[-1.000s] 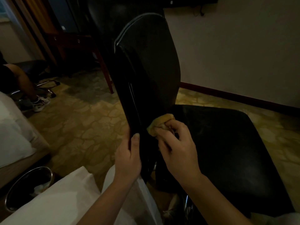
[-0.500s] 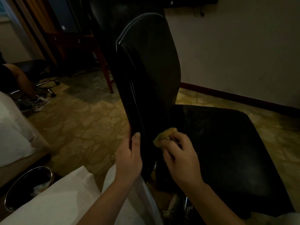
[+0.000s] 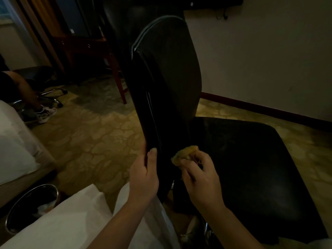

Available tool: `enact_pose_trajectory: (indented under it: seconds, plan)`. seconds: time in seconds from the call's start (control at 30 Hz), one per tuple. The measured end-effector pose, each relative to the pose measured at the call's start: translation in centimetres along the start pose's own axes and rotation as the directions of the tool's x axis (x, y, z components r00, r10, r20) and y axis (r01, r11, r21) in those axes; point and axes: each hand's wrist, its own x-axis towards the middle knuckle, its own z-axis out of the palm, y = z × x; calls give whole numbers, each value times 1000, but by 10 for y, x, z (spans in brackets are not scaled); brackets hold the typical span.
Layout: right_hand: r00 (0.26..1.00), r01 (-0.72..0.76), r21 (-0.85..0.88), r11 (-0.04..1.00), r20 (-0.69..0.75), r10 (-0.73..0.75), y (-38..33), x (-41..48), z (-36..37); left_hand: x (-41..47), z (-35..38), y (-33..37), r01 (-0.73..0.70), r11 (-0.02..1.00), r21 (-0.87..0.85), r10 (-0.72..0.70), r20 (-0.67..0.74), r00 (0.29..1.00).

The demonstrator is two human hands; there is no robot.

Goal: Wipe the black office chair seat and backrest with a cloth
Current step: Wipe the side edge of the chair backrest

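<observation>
The left hand [image 3: 143, 178] grips the near edge of the backrest [image 3: 167, 78] low down, thumb laid flat on its side and fingers wrapped round behind. The right hand [image 3: 201, 178] pinches a bunched yellow cloth [image 3: 185, 153] in curled fingers and presses it to the foot of the backrest, where the seat [image 3: 248, 159] joins it.

This looks like the backrest step, at its lowest part, with the left hand steadying the chair. Next would probably be a stroke along the joint or out across the seat, which lies right of the backrest. That calls for firm pressure and perhaps a refolded cloth, since little of it shows past the fingers.

Nothing rests on the seat. Left of the backrest are patterned carpet [image 3: 93, 141], a bed [image 3: 14, 141] and a metal bin [image 3: 32, 207] holding crumpled paper. Farther left is another person's shoe [image 3: 45, 112]. Behind the backrest stands a wooden leg [image 3: 118, 81]. The dim light may hide missed patches.
</observation>
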Motion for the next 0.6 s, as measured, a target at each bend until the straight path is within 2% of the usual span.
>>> enact_pose_trajectory:
  seconds: [0.4, 0.6]
  plan:
    - [988, 98, 16, 995, -120, -96, -31, 40, -22, -1, 0, -2, -22, 1000, 20, 21, 54, 998]
    - [993, 96, -27, 995, -61, -97, -10, 18, -13, 1, 0, -8, -14, 1000, 3, 14, 26, 1000]
